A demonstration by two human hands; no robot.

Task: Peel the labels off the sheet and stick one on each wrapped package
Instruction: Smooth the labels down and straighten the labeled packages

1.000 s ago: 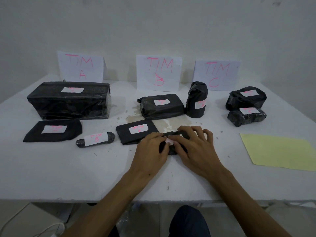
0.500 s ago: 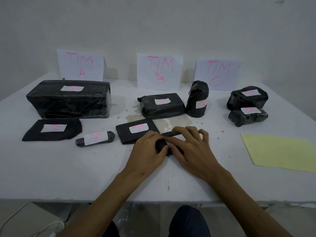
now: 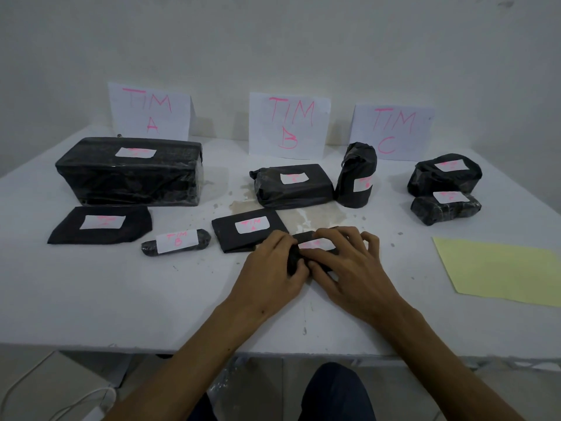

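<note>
Head view: both hands meet over a small black wrapped package point(image 3: 306, 238) near the middle of the white counter point(image 3: 121, 293). Left hand point(image 3: 270, 268) has its grip curled round the package's left end; right hand point(image 3: 349, 265) lies on the package with fingers bent, its thumb pressing the near edge. A white label point(image 3: 315, 244) with pink writing sits on the package top, between the fingers. Just left, a flat package point(image 3: 243, 238) bears a label. Pale yellow sheet point(image 3: 501, 271) lies well apart at right. Other labelled packages stand farther back, before three paper signs reading TIM A point(image 3: 148, 112), TIM B point(image 3: 288, 124), TIM C point(image 3: 391, 130).
</note>
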